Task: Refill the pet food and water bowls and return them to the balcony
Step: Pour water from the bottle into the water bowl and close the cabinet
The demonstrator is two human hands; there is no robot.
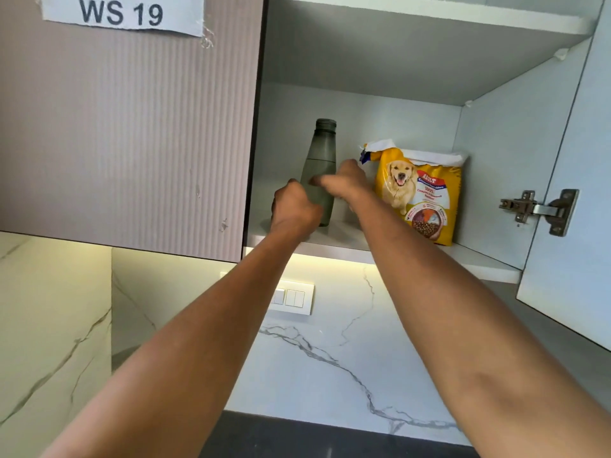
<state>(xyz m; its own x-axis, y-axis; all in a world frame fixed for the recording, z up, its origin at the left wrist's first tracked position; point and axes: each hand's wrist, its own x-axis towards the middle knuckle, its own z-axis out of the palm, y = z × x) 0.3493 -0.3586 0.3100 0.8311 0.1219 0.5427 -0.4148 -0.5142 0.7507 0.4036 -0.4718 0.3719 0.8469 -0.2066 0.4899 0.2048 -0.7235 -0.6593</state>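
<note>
while both hands reach up into the open cupboard (496,266), the grey bottle (319,173) could tip off the shelf.
the left hand (294,208) wraps the bottle low down; the right hand (344,180) touches its side, grip unclear. a slip could knock over the dog food bag (420,196) just beside it. one bottle, one bag, two hands, no bowls in sight.

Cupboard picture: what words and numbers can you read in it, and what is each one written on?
"WS 19": on the paper label stuck to the closed cupboard door.
"ADULT": in the red banner on the yellow dog food bag.
"100%": on the same bag, below the banner.
The other small print on the bag is too blurred to read.
The bottle and the switches show no text.
</note>
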